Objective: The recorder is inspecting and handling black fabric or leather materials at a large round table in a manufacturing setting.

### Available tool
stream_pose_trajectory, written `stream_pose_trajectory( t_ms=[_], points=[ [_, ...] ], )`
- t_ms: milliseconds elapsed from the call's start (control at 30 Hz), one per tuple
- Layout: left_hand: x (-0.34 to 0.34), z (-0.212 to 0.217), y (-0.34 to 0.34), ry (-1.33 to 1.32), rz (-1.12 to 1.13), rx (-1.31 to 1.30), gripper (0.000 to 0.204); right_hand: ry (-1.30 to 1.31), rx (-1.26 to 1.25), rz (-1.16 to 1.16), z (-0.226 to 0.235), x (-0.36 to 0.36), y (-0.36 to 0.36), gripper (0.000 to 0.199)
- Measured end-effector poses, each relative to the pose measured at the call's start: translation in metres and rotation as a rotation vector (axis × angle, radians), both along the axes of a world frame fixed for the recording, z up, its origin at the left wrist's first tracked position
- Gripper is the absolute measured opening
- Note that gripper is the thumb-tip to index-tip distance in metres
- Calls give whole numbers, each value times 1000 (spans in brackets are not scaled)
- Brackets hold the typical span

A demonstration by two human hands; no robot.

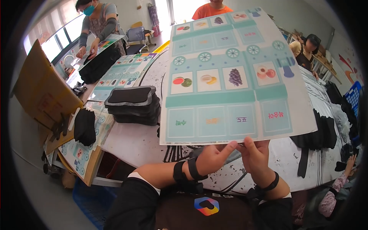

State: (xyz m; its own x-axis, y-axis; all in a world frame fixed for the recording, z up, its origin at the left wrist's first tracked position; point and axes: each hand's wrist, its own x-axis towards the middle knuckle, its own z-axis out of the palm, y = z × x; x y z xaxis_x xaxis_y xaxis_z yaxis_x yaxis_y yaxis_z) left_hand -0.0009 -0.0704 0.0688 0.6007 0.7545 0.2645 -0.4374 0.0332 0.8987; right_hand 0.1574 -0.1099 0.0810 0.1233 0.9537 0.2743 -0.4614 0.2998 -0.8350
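Both hands meet at the near edge of a large printed sheet [234, 76], which is raised in front of the person, above the table [142, 142]. Left hand [212, 157] pinches that edge with the thumb on top and the fingers curled below; right hand [256, 155] grips just beside it in the same way, thumb up against the underside of the border. Each wrist wears a dark band.

The sheet is pale teal with rows of fruit pictures and wheel shapes, and it stands out flat from the hands with hardly any droop, so it looks stiff and light, probably laminated card. Its glossy face may be slippery, and held only at one edge it could swing or bend at the far end; a hold nearer the two side edges would likely steady it more.

On the table to the left lies a stack of black pads [133, 105], with more printed sheets [122, 74] beyond it.
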Motion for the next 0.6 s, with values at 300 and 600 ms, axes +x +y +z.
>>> stream_pose_trajectory(
  t_ms=[300, 600],
  points=[
    [-114, 34, 14, -497, 344, 60, 48, -321, 18, -100, -19, 57, -26, 48],
    [-287, 81, 91, -533, 787, 87, 26, -294, 14, -379, -29, 98, -42, 52]
  ],
)
